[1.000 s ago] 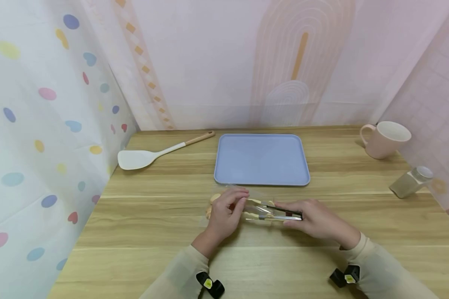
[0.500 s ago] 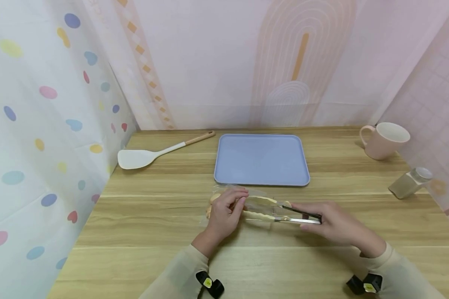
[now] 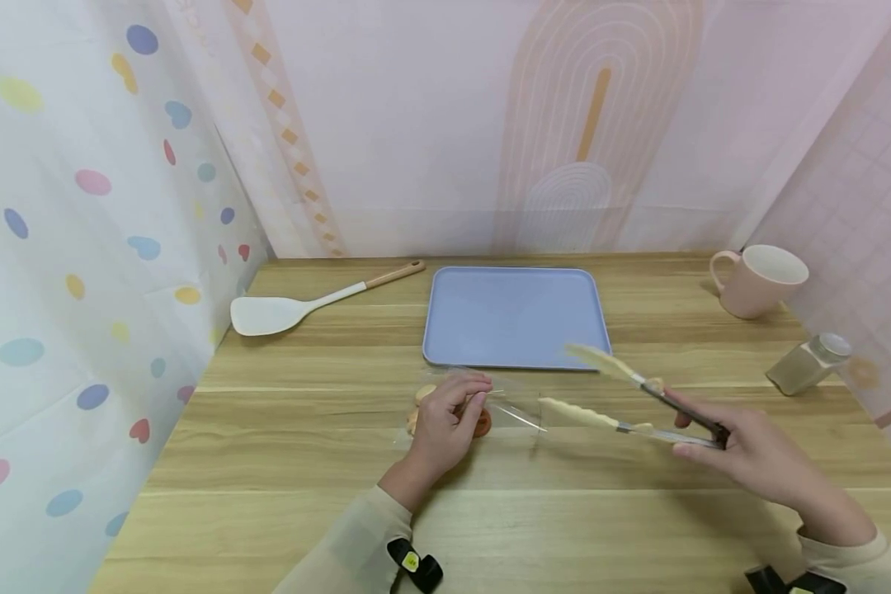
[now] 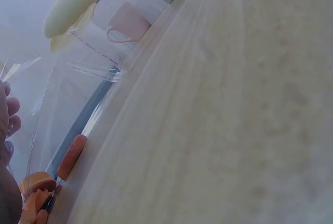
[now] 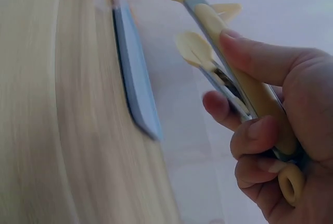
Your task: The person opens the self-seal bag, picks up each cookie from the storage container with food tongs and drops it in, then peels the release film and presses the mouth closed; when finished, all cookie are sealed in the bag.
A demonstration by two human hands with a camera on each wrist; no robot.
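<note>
My left hand (image 3: 444,419) pinches the upper side of a clear plastic bag (image 3: 518,412), its mouth toward the right. Inside lie several pieces, tan and orange-brown; a round orange-brown piece (image 3: 483,423) shows by the fingers, and others are partly hidden under the hand. My right hand (image 3: 765,454) grips a pair of metal kitchen tongs (image 5: 266,107) with cream tips. Both tong arms are spread, nothing between them. The lower tip is just right of the bag's mouth, while the upper one overlaps the tray's front right corner in the head view.
Behind the bag lies a blue-grey tray (image 3: 516,318). A white spatula (image 3: 271,316) with a wooden handle rests at the back left. On the right stand a pink mug (image 3: 759,285) and a tilted-looking glass shaker jar (image 3: 805,367). Curtains line the table's back and sides.
My right hand has drawn the tongs out of the bag to the right, and their arms have spread apart. The left hand has stayed in place on the bag.
</note>
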